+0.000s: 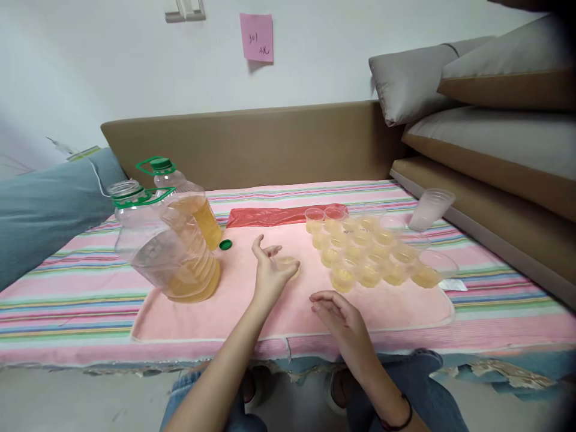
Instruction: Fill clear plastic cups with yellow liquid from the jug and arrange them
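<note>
My left hand (273,270) reaches over the pink towel with its thumb and fingers curved around a small clear plastic cup (290,261). Part of that cup is hidden behind the hand. My right hand (336,315) hovers near the towel's front, loosely bent and holding nothing. To the right, rows of clear plastic cups (369,274) hold pale yellow liquid. On the left stand two big plastic jugs with amber liquid: the front jug (180,258) has no cap, the rear jug (204,219) wears a green one.
A loose green cap (225,245) lies beside the jugs. Behind is a flat red plastic bag (274,216). A stack of empty cups (431,209) lies tilted at the right, near piled cushions (490,141). Pink towel (189,321) and striped cloth (67,300) cover the surface.
</note>
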A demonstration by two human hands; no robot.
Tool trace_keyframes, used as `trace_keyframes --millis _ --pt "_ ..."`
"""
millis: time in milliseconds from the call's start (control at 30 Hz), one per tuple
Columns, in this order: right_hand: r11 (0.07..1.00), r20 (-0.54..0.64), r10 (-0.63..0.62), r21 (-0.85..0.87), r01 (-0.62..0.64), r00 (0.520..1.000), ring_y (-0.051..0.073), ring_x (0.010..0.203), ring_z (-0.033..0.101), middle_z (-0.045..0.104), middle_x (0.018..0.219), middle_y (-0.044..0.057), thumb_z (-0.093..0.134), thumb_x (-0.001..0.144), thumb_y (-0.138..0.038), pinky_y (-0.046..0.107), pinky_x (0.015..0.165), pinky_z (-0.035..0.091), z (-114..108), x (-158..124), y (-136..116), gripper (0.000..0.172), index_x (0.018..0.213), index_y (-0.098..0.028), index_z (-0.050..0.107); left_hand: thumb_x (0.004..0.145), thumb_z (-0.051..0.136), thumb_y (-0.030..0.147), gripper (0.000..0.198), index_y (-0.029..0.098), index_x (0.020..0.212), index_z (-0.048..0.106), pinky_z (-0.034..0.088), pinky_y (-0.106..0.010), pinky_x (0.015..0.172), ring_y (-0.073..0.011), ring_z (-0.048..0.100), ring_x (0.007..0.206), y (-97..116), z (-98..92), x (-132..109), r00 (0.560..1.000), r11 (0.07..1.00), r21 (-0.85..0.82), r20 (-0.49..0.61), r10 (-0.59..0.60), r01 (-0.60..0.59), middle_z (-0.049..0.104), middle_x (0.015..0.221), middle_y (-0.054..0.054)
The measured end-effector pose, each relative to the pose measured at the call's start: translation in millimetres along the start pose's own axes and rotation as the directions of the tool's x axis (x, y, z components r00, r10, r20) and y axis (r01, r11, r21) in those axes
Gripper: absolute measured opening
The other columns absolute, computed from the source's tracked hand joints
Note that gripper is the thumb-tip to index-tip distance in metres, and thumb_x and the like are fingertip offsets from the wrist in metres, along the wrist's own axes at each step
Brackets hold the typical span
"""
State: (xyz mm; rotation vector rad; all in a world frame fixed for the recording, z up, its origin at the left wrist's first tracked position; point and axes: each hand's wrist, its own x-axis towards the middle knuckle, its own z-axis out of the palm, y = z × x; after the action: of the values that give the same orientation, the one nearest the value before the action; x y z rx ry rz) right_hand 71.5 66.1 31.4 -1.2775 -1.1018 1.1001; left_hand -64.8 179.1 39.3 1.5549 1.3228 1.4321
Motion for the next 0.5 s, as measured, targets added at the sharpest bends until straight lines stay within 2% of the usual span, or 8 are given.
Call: trace_keyframes --millis 233,500 --pt "0.999 0.052 -0.002 -0.032 0.004 0.999 0.021 0.080 0.065 0.069 0.083 0.005 0.059 0.082 -0.038 0.031 0.074 0.050 20.2 2.7 2.6 0.020 0.089 -0.020 0.067 0.058 0.073 0.017 0.087 0.024 0.130 0.024 0.041 -0.040 0.097 -0.0213 0.055 0.111 -5.7 22.5 77.1 1.000 0.999 -0.048 0.004 0.020 -0.020 0.053 0.099 -0.002" --pt "0.997 -0.059 0.055 0.064 -0.052 0.997 0.020 0.070 0.066 0.071 0.071 0.003 0.065 0.073 -0.034 0.031 0.072 0.051 34.4 1.4 11.4 0.015 0.080 -0.023 0.071 0.056 0.075 0.017 0.093 0.023 0.132 0.021 0.043 -0.044 0.095 -0.0249 0.057 0.112 -33.6 51.5 129.7 1.000 0.999 -0.047 0.019 -0.019 0.020 0.056 0.102 -0.004"
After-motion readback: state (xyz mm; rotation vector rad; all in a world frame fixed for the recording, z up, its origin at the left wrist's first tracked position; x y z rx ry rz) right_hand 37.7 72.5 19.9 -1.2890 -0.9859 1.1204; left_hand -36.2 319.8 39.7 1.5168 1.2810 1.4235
